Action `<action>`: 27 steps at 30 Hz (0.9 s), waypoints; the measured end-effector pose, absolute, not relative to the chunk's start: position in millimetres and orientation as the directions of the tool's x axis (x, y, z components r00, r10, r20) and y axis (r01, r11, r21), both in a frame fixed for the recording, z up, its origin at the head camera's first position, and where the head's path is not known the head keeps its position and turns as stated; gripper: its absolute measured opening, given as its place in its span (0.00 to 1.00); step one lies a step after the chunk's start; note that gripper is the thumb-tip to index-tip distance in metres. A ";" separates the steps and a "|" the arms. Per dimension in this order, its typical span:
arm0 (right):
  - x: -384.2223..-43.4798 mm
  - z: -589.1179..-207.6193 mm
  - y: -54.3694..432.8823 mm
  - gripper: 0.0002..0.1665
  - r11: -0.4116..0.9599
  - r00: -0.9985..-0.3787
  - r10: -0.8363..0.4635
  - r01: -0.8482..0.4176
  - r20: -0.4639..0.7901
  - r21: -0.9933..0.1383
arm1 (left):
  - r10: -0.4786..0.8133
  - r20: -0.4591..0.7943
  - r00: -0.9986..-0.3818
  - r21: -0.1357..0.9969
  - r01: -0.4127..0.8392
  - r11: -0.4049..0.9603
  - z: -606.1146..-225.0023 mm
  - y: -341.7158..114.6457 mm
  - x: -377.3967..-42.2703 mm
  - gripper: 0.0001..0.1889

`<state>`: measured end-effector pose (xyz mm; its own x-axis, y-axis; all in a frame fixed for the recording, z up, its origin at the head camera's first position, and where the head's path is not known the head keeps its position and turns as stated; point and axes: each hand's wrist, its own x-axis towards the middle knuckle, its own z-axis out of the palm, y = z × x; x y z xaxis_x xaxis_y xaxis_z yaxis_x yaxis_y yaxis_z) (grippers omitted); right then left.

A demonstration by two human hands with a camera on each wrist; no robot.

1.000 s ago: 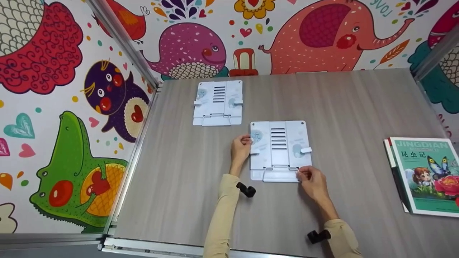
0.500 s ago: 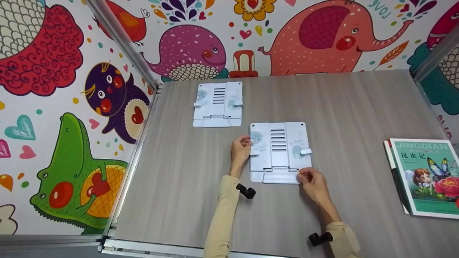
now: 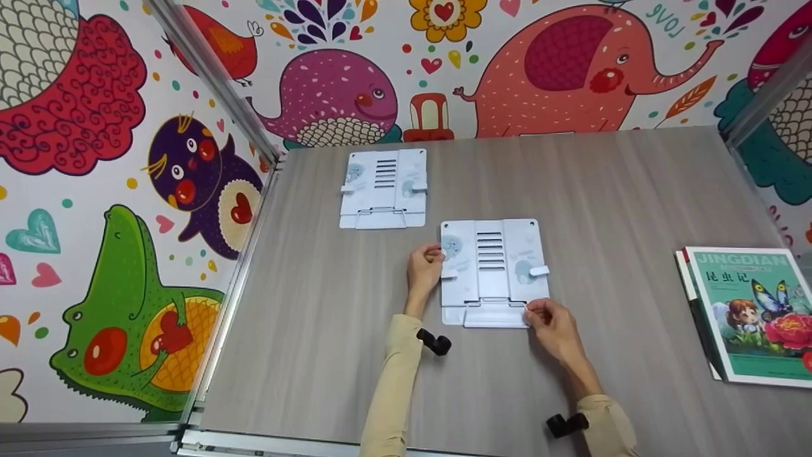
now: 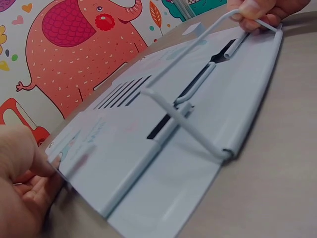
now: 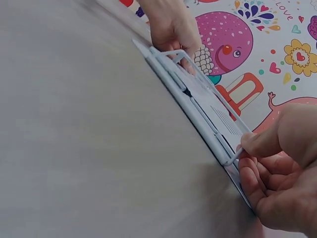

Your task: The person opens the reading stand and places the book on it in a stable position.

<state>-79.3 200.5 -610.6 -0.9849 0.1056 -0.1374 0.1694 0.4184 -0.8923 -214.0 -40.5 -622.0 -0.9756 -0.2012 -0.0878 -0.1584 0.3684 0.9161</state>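
A white folding book stand [image 3: 466, 263], with slots and pale blue prints, lies on the table between both hands. At its left edge, my left hand [image 3: 424, 274] grips the plate with the thumb on top and fingers at the rim. My right hand [image 3: 558, 327] is at the lower right corner, pinching the white wire page holder [image 4: 184, 123] between thumb and fingertips. That wire frame stands raised off the plate in the left wrist view, hinged at the front lip. A small clip [image 3: 539, 271] sticks out on the stand's right side.
A second, matching book stand [image 3: 368, 198] lies farther back to the left. Books with a green illustrated cover [image 3: 748, 317] are stacked at the right. A metal rail [image 3: 231, 304] edges the table's left side, and cartoon-printed walls [image 3: 438, 114] close off the back and left.
Both hands keep their hold on the stand and its wire, with hardly any movement. The scene sits slightly lower in the head view.
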 end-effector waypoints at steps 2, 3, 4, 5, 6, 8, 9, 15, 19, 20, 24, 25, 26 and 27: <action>-79.4 -610.6 201.5 0.05 0.425 -0.984 0.103 0.175 -0.144 -0.888 | -0.201 -0.087 -0.976 0.916 -0.157 0.369 -622.5 -40.6 -213.6 0.11; -79.6 -610.5 202.4 0.05 0.427 -0.984 0.099 0.177 -0.149 -0.887 | -0.200 -0.087 -0.976 0.915 -0.158 0.370 -622.6 -40.8 -213.3 0.11; -80.2 -610.4 203.3 0.05 0.420 -0.983 0.099 0.181 -0.153 -0.889 | -0.198 -0.092 -0.976 0.914 -0.162 0.371 -622.6 -41.1 -213.1 0.11; -81.0 -610.3 204.4 0.06 0.414 -0.983 0.098 0.183 -0.157 -0.892 | -0.196 -0.095 -0.976 0.914 -0.164 0.371 -622.4 -41.7 -212.8 0.11; -81.5 -609.6 205.8 0.06 0.406 -0.982 0.099 0.187 -0.161 -0.894 | -0.195 -0.098 -0.976 0.915 -0.165 0.368 -622.0 -42.2 -212.6 0.11; -83.2 -608.5 209.1 0.07 0.389 -0.979 0.119 0.202 -0.168 -0.899 | -0.191 -0.099 -0.977 0.917 -0.164 0.363 -621.5 -43.2 -213.2 0.10; -84.3 -607.6 211.4 0.07 0.380 -0.976 0.138 0.207 -0.166 -0.901 | -0.187 -0.102 -0.977 0.918 -0.165 0.362 -621.1 -43.5 -213.6 0.10; -99.2 -603.1 224.5 0.08 0.383 -0.947 0.286 0.252 -0.146 -0.888 | -0.180 -0.131 -0.975 0.921 -0.187 0.342 -617.6 -43.8 -214.8 0.11; -119.8 -600.2 231.8 0.09 0.389 -0.930 0.340 0.274 -0.139 -0.879 | -0.186 -0.140 -0.972 0.920 -0.197 0.338 -617.7 -44.3 -215.6 0.11; -126.2 -599.3 233.5 0.09 0.391 -0.928 0.347 0.274 -0.135 -0.879 | -0.186 -0.142 -0.972 0.920 -0.199 0.337 -617.9 -44.3 -216.0 0.11; -153.0 -597.1 239.9 0.12 0.408 -0.928 0.346 0.283 -0.139 -0.868 | -0.177 -0.135 -0.975 0.923 -0.189 0.334 -618.9 -43.7 -217.1 0.11; -158.7 -596.9 241.1 0.13 0.411 -0.929 0.336 0.291 -0.153 -0.864 | -0.174 -0.133 -0.976 0.924 -0.185 0.334 -619.4 -43.4 -217.2 0.12; -163.7 -596.9 242.2 0.14 0.414 -0.930 0.328 0.297 -0.164 -0.860 | -0.170 -0.136 -0.976 0.925 -0.186 0.331 -619.9 -42.9 -217.1 0.12; -167.8 -597.0 243.1 0.14 0.414 -0.930 0.322 0.305 -0.176 -0.858 | -0.166 -0.136 -0.977 0.925 -0.185 0.332 -620.4 -42.5 -217.0 0.12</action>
